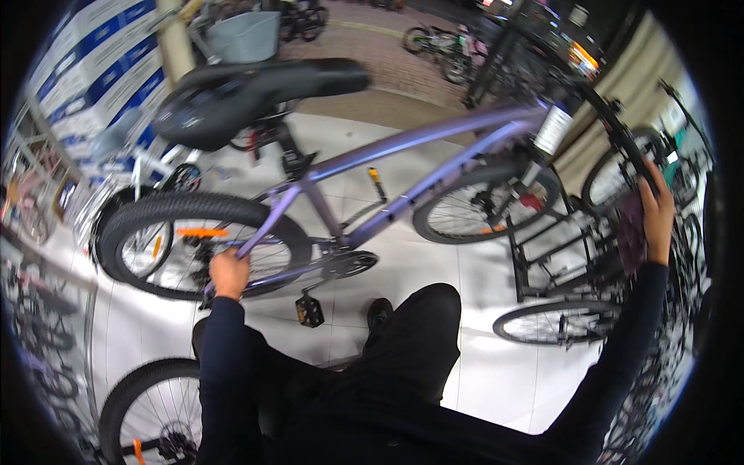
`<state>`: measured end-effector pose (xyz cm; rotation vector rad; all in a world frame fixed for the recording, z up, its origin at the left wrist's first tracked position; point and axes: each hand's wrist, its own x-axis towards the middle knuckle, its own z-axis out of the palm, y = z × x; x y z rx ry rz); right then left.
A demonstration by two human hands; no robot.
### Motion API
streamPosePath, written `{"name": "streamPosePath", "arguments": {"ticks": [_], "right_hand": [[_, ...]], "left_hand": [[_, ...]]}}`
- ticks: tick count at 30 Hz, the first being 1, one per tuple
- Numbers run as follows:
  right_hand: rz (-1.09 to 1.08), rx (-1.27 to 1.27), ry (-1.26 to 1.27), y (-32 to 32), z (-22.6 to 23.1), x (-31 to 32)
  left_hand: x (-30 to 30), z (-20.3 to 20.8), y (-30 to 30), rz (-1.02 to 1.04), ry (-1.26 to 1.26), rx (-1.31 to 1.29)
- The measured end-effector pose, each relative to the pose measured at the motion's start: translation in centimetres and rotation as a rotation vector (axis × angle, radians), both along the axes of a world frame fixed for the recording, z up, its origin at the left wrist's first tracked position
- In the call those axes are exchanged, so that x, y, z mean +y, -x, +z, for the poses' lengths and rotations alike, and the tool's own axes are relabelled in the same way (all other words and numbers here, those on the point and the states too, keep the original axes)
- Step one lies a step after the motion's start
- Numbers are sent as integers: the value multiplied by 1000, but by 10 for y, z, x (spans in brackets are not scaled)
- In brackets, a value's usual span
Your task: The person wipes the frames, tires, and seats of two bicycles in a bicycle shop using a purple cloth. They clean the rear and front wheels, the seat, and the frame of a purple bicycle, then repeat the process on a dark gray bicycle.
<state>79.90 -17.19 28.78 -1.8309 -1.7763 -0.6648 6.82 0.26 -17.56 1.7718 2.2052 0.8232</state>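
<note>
A purple bicycle (418,138) stands sideways in front of me, its black saddle (256,93) to the left and its front wheel (487,203) to the right. My left hand (230,273) is closed around the rear frame stay, beside the rear wheel (124,232) and its orange reflector (201,232). On the far right, my right hand (659,215) grips the end of the black handlebar (616,128). A dark purple cloth (632,232) hangs against that palm; how it is held is hidden. The pedal (309,311) points down near my legs.
A black metal rack (535,267) with another bicycle wheel (558,322) stands at the right. Another wheel (155,411) is behind my left arm. Blue-and-white boxes (101,62) are stacked at the far left. A grey basket (246,37) shows beyond the saddle.
</note>
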Motion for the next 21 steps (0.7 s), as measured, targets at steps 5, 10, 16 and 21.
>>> {"name": "streamPosePath", "arguments": {"ticks": [5,10,16,21], "right_hand": [[203,270,44,-5,5,21],[291,310,14,-32,9,37],[377,448,-20,-113,5,82],[413,294,-99,-143,2,105]], "left_hand": [[-3,0,4,37,-92,-31],[-13,2,24,180,-39,-28],[-10,6,34,208,83,156],[-14,10,26,260,57,36]]}}
